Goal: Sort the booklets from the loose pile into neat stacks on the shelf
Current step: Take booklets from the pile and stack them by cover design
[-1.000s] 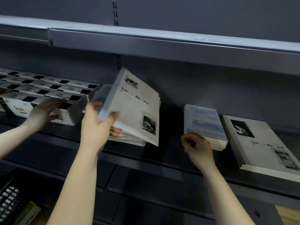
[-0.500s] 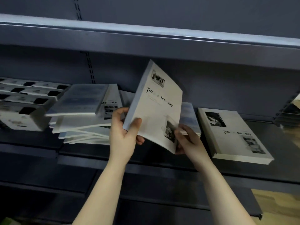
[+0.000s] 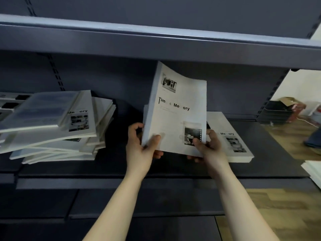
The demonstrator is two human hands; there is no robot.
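Note:
A white booklet [image 3: 177, 112] titled "Time & Memory" stands tilted up in front of me above the dark shelf [image 3: 111, 171]. My left hand [image 3: 140, 146] grips its lower left corner, thumb on the cover. My right hand [image 3: 208, 146] holds its lower right corner, thumb over the small photo. Behind and to the right, a neat stack of the same booklets [image 3: 232, 141] lies flat on the shelf, partly hidden by the held booklet. A loose, skewed pile of booklets [image 3: 57, 129] sits at the left.
The upper shelf edge [image 3: 156, 40] hangs just above the held booklet's top. Further white items [image 3: 10, 101] sit at the far left. A white stack's corner [image 3: 312, 171] shows at the right edge. Beyond the shelf end are wood floor, a cardboard box [image 3: 291, 105] and someone's leg [image 3: 314, 136].
My view has swung right. The booklet has moved right toward the neat stack, and my right hand has taken hold of its lower right corner beside my left.

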